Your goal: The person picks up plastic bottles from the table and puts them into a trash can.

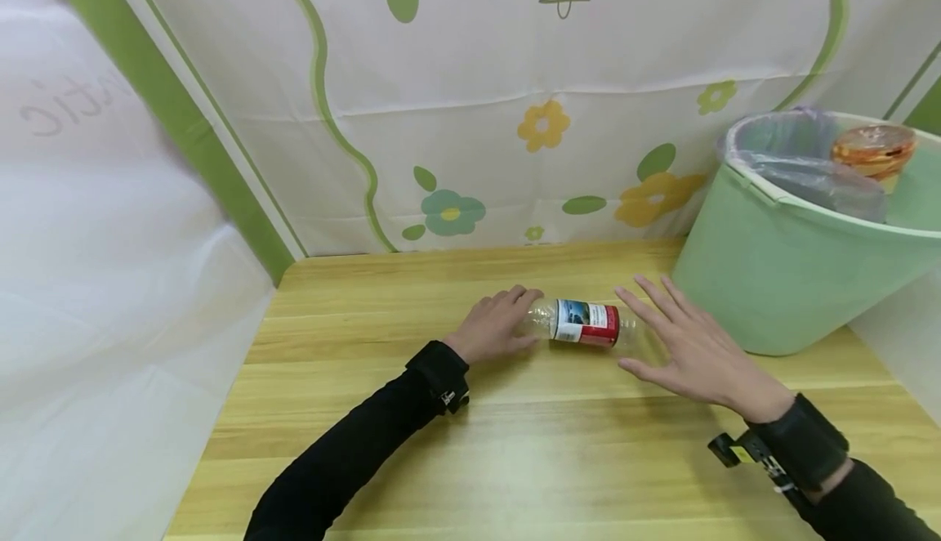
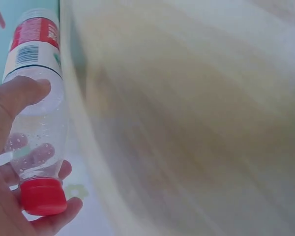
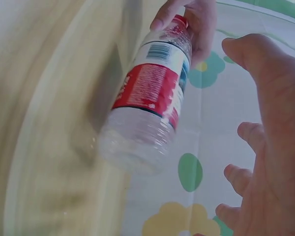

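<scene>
A clear plastic bottle (image 1: 586,323) lies on its side close over the wooden table, its label red and white with a blue picture. My left hand (image 1: 496,324) grips the neck end, thumb on one side and fingers curled round the other. The red cap (image 2: 43,196) shows between those fingers in the left wrist view; the hand hides it in the head view. Near the bottle's base, my right hand (image 1: 691,349) is spread with fingers apart and holds nothing. In the right wrist view a gap shows between the right fingers (image 3: 238,179) and the bottle.
A green bin (image 1: 787,271) stands at the table's right side, with a plastic liner (image 1: 816,185) and an orange container (image 1: 875,153) inside. Behind the wooden table (image 1: 441,459) hangs a flowered cloth (image 1: 456,132). White cloth (image 1: 110,279) hangs at the left.
</scene>
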`<state>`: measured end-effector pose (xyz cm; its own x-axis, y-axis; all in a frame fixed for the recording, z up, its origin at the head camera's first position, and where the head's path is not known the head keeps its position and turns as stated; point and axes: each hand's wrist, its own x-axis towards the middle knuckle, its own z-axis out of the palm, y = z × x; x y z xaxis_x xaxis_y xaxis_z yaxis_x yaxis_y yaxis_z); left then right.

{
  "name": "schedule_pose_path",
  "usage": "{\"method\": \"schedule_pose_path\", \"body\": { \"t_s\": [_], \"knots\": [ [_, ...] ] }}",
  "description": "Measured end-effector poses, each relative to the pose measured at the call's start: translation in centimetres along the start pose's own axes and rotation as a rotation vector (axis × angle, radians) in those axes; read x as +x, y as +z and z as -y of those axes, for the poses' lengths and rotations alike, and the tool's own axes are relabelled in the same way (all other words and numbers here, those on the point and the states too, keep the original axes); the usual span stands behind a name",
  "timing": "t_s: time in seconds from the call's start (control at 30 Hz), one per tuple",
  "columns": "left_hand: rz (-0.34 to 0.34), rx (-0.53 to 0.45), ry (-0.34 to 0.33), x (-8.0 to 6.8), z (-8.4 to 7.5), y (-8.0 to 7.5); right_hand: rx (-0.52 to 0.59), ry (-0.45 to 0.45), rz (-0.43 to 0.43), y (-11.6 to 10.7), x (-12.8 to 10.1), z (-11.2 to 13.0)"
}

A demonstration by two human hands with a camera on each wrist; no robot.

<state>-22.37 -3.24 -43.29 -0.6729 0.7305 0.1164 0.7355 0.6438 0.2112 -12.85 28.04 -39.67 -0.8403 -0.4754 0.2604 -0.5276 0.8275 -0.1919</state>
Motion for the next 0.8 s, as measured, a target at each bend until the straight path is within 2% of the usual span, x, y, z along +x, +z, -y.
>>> {"method": "schedule_pose_path", "body": {
  "t_s": [0.23,0.47,0.8],
  "knots": [
    [-0.025,0.014,0.000,0.1,0.0,-0.9,-0.010,0.005,-0.041,-1.2,0.1,-0.4],
    [-0.081,0.004,0.045,0.3,-0.3,-1.5,-0.011,0.025,-0.047,-2.4,-0.2,-1.0],
    [-0.137,0.021,0.079,1.1,-2.1,-3.1,-0.044,0.013,-0.093,-3.5,-0.5,-1.5]
  ]
}}
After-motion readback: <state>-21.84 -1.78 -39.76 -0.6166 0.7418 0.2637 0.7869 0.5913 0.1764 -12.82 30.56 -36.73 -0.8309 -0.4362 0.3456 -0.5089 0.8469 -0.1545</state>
